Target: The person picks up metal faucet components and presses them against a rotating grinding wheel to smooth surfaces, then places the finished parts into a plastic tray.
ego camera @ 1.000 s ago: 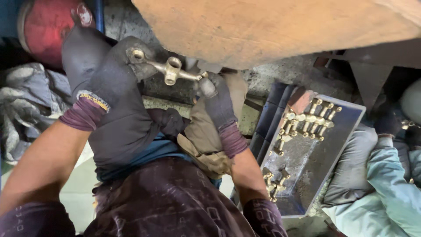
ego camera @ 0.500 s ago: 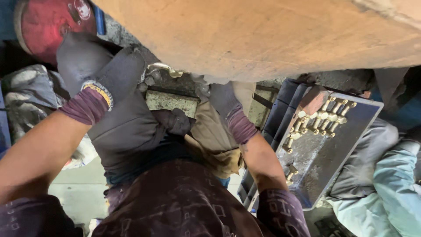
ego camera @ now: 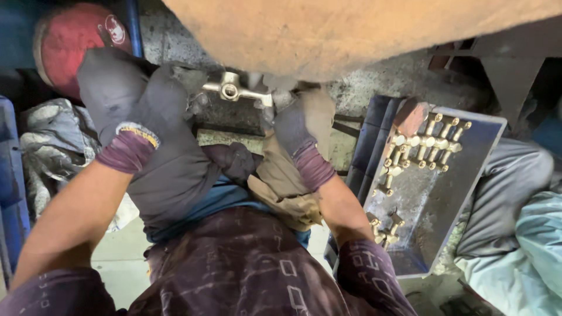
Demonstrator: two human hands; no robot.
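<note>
Metal tee fitting (ego camera: 233, 90): silvery, short crossbar with round central socket, dull sheen; held up between gloved left hand (ego camera: 137, 105) and right hand (ego camera: 291, 120), each grip closed on one end, under tan wheel

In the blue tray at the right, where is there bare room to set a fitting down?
The tray is bare mid-floor, between the top rows of brass fittings and the small cluster low left, and along its right side. The top-left corner is crowded.
</note>
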